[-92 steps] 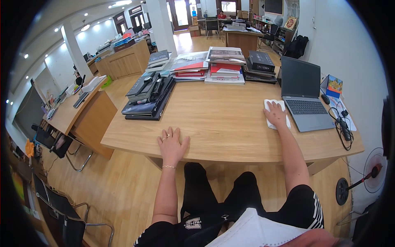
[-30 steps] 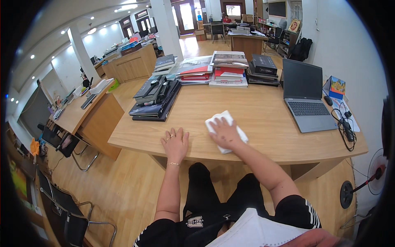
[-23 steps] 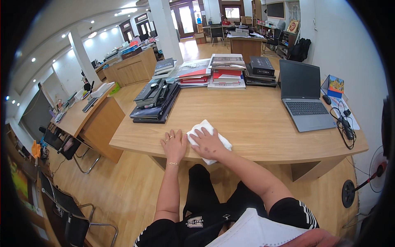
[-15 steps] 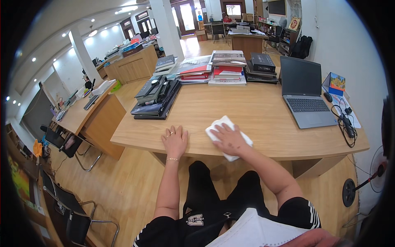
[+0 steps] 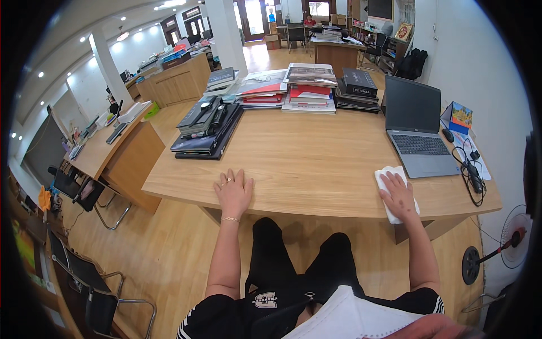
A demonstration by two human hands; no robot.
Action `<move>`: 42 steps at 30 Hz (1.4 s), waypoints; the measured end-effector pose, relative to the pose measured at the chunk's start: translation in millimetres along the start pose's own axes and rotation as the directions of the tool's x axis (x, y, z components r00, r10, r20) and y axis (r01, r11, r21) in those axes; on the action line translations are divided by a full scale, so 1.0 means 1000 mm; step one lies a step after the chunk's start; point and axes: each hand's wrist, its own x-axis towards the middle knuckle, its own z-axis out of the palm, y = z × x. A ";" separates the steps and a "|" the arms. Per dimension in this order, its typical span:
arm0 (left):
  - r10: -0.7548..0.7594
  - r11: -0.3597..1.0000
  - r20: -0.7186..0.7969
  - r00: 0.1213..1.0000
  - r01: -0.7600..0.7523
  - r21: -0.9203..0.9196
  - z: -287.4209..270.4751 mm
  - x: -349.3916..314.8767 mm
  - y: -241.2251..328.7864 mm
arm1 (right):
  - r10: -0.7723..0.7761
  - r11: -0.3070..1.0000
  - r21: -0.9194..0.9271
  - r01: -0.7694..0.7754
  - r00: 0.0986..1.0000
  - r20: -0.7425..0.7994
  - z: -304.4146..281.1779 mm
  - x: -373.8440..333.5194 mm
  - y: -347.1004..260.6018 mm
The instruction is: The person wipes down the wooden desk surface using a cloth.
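Note:
My left hand (image 5: 234, 192) rests palm down near the desk's front edge, its fingers spread on the bare wood and nothing in it. Farther right, my right hand (image 5: 398, 198) lies flat over a folded white cloth (image 5: 389, 176), fingers stretched out, pressing it against the wooden desk (image 5: 305, 164). Part of the cloth is hidden beneath the palm, and its near end reaches the front edge of the desk. Just beyond the cloth stands an open grey laptop (image 5: 423, 150).
A stack of dark folders (image 5: 212, 133) sits at the desk's left, with books and magazines (image 5: 309, 90) along the back. Cables (image 5: 474, 178), a mouse (image 5: 447, 135) and a desk calendar (image 5: 458, 117) are right of the laptop. A fan (image 5: 515, 237) stands by the right wall.
My right hand has slid the white cloth rightward along the desk's front, from the middle to below the laptop. My left hand stays on the desk. The view has shifted slightly.

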 end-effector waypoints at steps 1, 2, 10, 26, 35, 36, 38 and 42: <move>-0.001 1.000 0.003 1.000 0.001 -0.001 0.000 0.000 0.000 | 0.000 1.000 -0.002 0.000 1.000 0.002 0.002 0.003 -0.001; -0.003 1.000 0.003 1.000 0.003 -0.001 0.000 0.001 0.001 | 0.012 1.000 -0.014 -0.012 1.000 -0.012 0.004 0.007 -0.002; -0.002 1.000 -0.010 1.000 0.002 -0.004 0.002 0.000 0.000 | 0.017 0.999 -0.035 -0.019 0.999 -0.042 0.032 0.100 -0.034; -0.004 1.000 -0.043 0.999 0.003 -0.024 0.001 0.000 0.001 | -0.266 0.964 0.013 0.265 0.963 0.047 0.056 0.160 -0.203; 0.013 1.000 -0.047 0.999 -0.014 -0.024 0.005 -0.001 -0.003 | -0.708 0.707 0.100 0.701 0.701 0.089 0.030 0.073 -0.233; 0.013 1.000 -0.045 0.999 -0.014 -0.026 0.005 -0.001 -0.004 | -0.712 0.702 0.101 0.705 0.697 0.087 0.030 0.069 -0.225; 0.014 0.999 -0.045 0.999 -0.015 -0.032 0.005 0.000 -0.002 | -0.694 0.720 0.073 0.691 0.715 0.082 0.032 0.067 -0.196; 0.011 0.999 -0.042 0.999 -0.012 -0.041 0.004 -0.002 -0.003 | -0.490 0.872 0.049 0.488 0.865 0.109 0.025 0.085 -0.132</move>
